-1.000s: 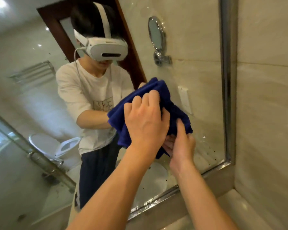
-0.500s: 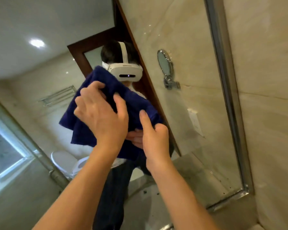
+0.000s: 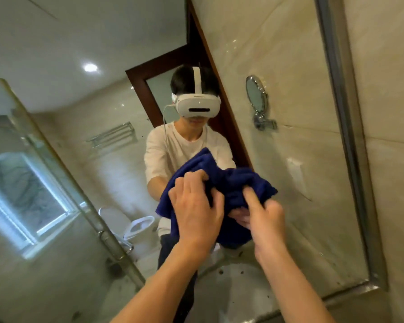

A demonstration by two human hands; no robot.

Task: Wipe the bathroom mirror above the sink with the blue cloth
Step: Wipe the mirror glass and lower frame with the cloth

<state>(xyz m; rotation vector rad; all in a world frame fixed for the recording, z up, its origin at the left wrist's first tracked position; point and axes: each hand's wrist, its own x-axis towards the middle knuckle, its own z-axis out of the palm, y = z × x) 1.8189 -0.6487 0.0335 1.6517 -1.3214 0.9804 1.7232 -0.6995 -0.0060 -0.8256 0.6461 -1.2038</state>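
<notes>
Left hand point(image 3: 196, 213): fingers clenched on blue cloth point(image 3: 231, 183), against mirror point(image 3: 289, 113).
Right hand point(image 3: 266, 220): at 3 o'clock, fingers grasping cloth.

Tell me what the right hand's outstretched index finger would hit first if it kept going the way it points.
The right hand points its index finger up and forward into the blue cloth it already touches. Behind the cloth lies the mirror glass, probably immediately, though depth is unclear.

Both my forearms reach up and fwd, bare to the elbow. My left hand point(image 3: 196, 210), back toward cam, has fingers curled in a grip on the blue cloth point(image 3: 233, 190). My right hand point(image 3: 265, 220) pinches its lower edge, index finger extended.
</notes>
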